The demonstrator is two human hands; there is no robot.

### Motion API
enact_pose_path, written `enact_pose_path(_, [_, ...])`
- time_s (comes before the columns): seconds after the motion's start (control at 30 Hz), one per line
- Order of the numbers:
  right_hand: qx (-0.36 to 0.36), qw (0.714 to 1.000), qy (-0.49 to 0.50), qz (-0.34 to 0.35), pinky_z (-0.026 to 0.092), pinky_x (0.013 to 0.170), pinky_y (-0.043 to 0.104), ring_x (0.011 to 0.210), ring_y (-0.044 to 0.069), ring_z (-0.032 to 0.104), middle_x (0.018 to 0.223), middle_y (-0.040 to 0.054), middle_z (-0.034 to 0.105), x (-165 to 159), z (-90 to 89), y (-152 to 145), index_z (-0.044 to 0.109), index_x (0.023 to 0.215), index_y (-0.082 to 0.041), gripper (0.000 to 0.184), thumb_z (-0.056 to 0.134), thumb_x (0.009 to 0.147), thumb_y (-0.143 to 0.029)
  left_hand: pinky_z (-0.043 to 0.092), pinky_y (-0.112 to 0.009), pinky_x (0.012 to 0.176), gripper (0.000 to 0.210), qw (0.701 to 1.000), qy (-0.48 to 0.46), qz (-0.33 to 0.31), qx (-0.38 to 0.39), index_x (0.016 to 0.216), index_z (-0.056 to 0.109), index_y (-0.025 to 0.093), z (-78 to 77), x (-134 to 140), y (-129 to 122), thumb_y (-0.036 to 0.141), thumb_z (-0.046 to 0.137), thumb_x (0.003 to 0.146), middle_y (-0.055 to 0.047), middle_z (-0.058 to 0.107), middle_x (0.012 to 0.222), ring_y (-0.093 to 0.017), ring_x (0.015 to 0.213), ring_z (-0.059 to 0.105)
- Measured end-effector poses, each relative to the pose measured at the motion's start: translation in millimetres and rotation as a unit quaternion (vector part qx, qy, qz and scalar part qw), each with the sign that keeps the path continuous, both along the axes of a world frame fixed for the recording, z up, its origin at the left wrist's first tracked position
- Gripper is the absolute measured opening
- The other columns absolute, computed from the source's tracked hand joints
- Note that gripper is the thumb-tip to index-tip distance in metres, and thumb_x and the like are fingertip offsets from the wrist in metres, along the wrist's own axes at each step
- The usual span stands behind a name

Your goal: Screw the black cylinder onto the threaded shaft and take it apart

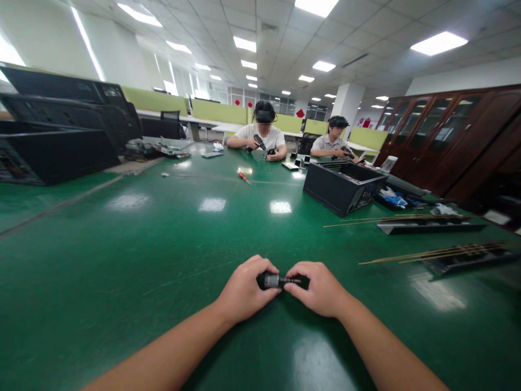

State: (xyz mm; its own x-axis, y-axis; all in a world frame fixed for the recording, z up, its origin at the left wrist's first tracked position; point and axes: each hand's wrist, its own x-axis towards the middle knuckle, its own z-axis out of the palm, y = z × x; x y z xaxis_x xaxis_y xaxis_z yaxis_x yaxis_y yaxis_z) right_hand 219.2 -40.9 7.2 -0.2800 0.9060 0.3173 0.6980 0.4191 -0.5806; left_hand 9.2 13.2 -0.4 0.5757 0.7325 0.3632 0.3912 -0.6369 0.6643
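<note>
Just above the green table, my left hand [251,283] has its thumb and fingers closed around a small silver-grey and black cylinder [272,281] that looks like a little motor. A thin dark shaft [290,281] sticks out of its right end. My right hand [315,287] pinches that shaft between thumb and fingertips. The piece lies sideways between both hands, partly hidden by the fingers. Its exact kind is too small to make out.
Farther off lie an orange-handled screwdriver [244,177] and a black computer case [340,187]. Thin rods [407,254] rest across black metal channels at right. More black cases [52,152] stand left. Two people [262,133] across the table hold power drills.
</note>
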Motion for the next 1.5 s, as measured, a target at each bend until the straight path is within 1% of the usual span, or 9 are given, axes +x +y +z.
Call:
enact_pose_path(0.2, [0.0,1.0,0.0,0.001,0.045,0.072,0.028,0.077,0.017,0.065,0.084,0.0018,0.072,-0.2,1.5,-0.5,0.071,0.088,-0.02,0.007,0.069,0.083,-0.023,0.046,-0.029,0.075,0.019,1.0,0.001,-0.002,0.008,0.088,0.066,0.021,0.2,-0.6,0.3,0.016,0.073,0.071,-0.001,0.064,0.085,-0.017,0.082,0.061])
enact_pose_path(0.77, [-0.001,1.0,0.005,-0.008,0.046,0.075,0.028,0.077,0.018,0.065,0.083,0.0025,0.072,4.4,2.4,-0.6,0.072,0.088,-0.019,0.007,0.069,0.082,-0.022,0.046,-0.03,0.076,0.021,1.0,-0.002,0.005,0.001,0.089,0.066,0.021,-0.9,-0.9,1.7,0.017,0.075,0.07,-0.001,0.064,0.086,-0.018,0.083,0.061])
enact_pose_path(1.5, [-0.007,1.0,0.009,-0.013,0.047,0.073,0.028,0.075,0.017,0.066,0.081,0.0019,0.073,7.9,4.8,-0.5,0.072,0.088,-0.02,0.006,0.068,0.083,-0.022,0.046,-0.03,0.075,0.021,1.0,-0.007,0.015,0.003,0.089,0.066,0.021,0.4,-1.4,2.9,0.017,0.075,0.071,-0.001,0.064,0.086,-0.018,0.083,0.061])
